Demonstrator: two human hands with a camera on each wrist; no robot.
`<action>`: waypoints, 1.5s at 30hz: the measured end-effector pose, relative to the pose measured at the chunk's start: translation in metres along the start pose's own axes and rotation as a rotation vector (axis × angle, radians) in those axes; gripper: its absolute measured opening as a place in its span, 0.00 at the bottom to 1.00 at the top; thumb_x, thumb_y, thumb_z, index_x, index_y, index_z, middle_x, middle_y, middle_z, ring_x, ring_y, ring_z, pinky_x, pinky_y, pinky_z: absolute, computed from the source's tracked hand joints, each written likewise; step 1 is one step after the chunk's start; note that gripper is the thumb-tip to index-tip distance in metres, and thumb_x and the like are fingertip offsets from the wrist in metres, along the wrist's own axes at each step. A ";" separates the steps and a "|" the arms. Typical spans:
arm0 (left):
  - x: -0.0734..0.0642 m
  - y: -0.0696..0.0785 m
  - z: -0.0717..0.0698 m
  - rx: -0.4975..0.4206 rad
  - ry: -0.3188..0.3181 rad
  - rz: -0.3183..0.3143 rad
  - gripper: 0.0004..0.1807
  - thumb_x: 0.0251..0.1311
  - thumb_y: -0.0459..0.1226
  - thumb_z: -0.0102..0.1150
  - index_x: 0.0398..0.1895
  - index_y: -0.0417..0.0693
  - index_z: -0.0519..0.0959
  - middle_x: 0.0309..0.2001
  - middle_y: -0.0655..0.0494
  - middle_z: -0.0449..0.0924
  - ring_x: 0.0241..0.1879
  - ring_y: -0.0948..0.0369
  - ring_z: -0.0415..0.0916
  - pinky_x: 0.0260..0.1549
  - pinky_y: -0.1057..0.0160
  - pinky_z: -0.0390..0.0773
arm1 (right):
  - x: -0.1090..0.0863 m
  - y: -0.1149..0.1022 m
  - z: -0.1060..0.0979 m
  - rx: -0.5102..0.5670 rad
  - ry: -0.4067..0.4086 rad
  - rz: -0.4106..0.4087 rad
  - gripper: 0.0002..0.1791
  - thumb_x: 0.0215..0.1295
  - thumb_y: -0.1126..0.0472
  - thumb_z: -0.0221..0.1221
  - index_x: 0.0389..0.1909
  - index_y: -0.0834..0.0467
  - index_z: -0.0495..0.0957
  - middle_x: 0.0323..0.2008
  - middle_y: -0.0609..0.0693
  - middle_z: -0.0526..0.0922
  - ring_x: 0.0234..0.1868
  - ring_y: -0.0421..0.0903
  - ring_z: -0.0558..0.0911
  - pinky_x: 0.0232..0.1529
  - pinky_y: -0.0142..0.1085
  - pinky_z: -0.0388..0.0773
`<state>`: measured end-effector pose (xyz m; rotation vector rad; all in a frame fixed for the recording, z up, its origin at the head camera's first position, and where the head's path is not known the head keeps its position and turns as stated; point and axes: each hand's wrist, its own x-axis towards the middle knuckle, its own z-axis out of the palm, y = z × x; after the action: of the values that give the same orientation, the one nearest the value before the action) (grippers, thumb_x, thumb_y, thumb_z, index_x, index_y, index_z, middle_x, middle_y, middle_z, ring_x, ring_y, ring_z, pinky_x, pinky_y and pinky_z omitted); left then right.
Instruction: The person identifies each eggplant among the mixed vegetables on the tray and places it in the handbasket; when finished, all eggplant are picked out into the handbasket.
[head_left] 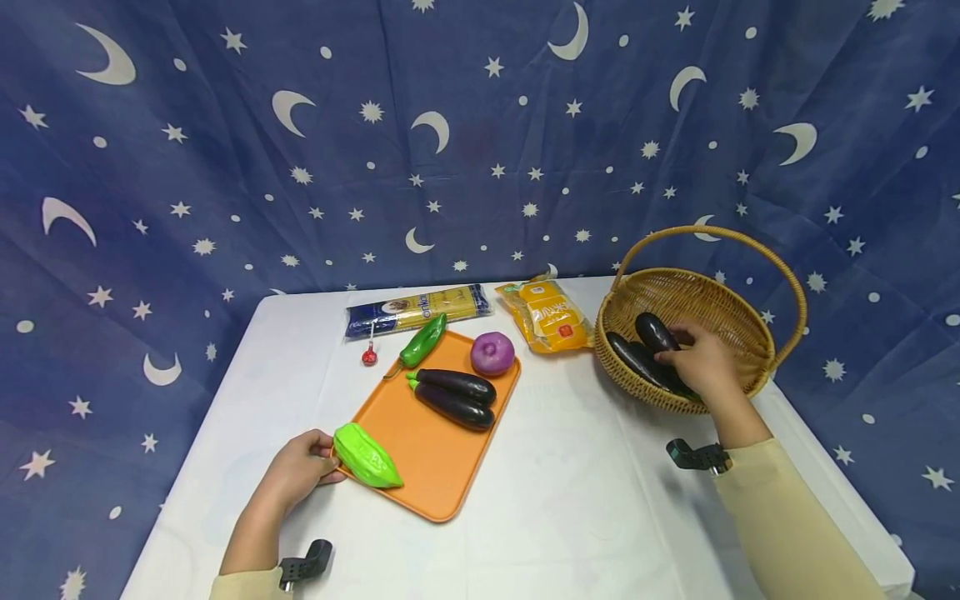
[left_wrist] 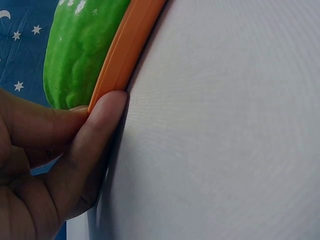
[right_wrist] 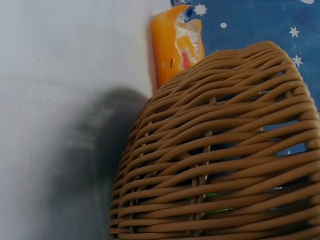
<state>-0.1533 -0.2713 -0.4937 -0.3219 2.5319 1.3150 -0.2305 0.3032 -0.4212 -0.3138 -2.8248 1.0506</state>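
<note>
My left hand (head_left: 298,468) pinches the near left corner of an orange tray (head_left: 431,462), its thumb and fingers on the rim in the left wrist view. Beside those fingers a bright green bitter melon (head_left: 366,456) lies on the tray. Two dark eggplants (head_left: 454,398) with green stems lie across the tray's middle, and a purple onion (head_left: 492,354) sits at its far right corner. Inside a wicker basket (head_left: 693,292), my right hand (head_left: 705,360) grips a dark eggplant (head_left: 655,331). More eggplants (head_left: 637,362) lie beneath it. Basket weave (right_wrist: 225,150) hides this hand in the right wrist view.
A green chili pepper (head_left: 423,342) rests over the tray's far left edge. Behind it lie a blue-and-yellow packet (head_left: 420,310) and a red lollipop (head_left: 369,357). An orange bag (head_left: 549,317) lies left of the basket, whose tall handle (head_left: 720,231) arches overhead. A starry curtain hangs behind the table.
</note>
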 end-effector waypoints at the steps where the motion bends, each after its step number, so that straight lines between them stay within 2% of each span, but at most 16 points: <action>1: 0.000 0.000 0.000 -0.002 -0.001 -0.002 0.15 0.62 0.24 0.57 0.52 0.29 0.73 0.42 0.43 0.73 0.34 0.57 0.78 0.32 0.65 0.83 | 0.001 0.000 0.000 -0.005 -0.008 0.003 0.32 0.60 0.62 0.69 0.64 0.67 0.71 0.61 0.72 0.73 0.58 0.69 0.73 0.52 0.58 0.74; 11: 0.001 -0.001 0.000 -0.033 -0.010 -0.001 0.15 0.63 0.24 0.56 0.52 0.29 0.72 0.42 0.42 0.72 0.32 0.60 0.79 0.30 0.66 0.84 | 0.005 0.001 0.000 -0.058 -0.136 0.058 0.36 0.63 0.61 0.66 0.68 0.70 0.65 0.61 0.75 0.71 0.60 0.70 0.71 0.56 0.60 0.73; 22: 0.002 -0.001 0.000 -0.031 -0.011 0.000 0.15 0.63 0.24 0.56 0.52 0.29 0.72 0.41 0.43 0.72 0.32 0.59 0.79 0.31 0.65 0.84 | 0.008 0.000 0.001 -0.120 -0.185 0.043 0.29 0.61 0.64 0.66 0.62 0.71 0.71 0.57 0.73 0.75 0.53 0.66 0.74 0.49 0.54 0.74; 30: 0.001 -0.002 0.000 -0.053 -0.011 0.004 0.15 0.62 0.23 0.56 0.52 0.28 0.72 0.41 0.42 0.72 0.32 0.60 0.79 0.31 0.65 0.84 | 0.009 0.004 -0.005 -0.069 -0.230 0.046 0.33 0.63 0.61 0.65 0.65 0.73 0.67 0.59 0.74 0.72 0.58 0.68 0.73 0.55 0.58 0.74; 32: 0.001 -0.002 0.000 -0.055 -0.010 0.005 0.14 0.62 0.23 0.56 0.52 0.28 0.72 0.41 0.42 0.72 0.32 0.60 0.79 0.31 0.65 0.85 | 0.009 0.004 -0.007 -0.040 -0.221 0.053 0.34 0.64 0.60 0.65 0.65 0.73 0.66 0.59 0.73 0.72 0.58 0.68 0.74 0.55 0.57 0.75; 37: 0.001 -0.002 0.000 -0.034 -0.008 0.005 0.15 0.62 0.24 0.57 0.52 0.29 0.72 0.42 0.42 0.72 0.32 0.60 0.79 0.31 0.65 0.84 | 0.007 0.002 -0.011 0.025 -0.141 0.031 0.33 0.64 0.58 0.64 0.65 0.71 0.68 0.59 0.71 0.73 0.57 0.66 0.74 0.53 0.55 0.77; 45: 0.001 -0.002 0.000 -0.046 -0.012 0.001 0.15 0.62 0.24 0.57 0.52 0.29 0.72 0.42 0.42 0.72 0.32 0.59 0.79 0.31 0.65 0.84 | 0.003 -0.012 -0.017 0.091 -0.076 -0.007 0.35 0.65 0.59 0.64 0.69 0.70 0.65 0.63 0.69 0.71 0.62 0.67 0.72 0.58 0.58 0.74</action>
<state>-0.1534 -0.2725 -0.4949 -0.3218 2.4952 1.3730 -0.2322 0.3058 -0.4007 -0.2595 -2.8306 1.2106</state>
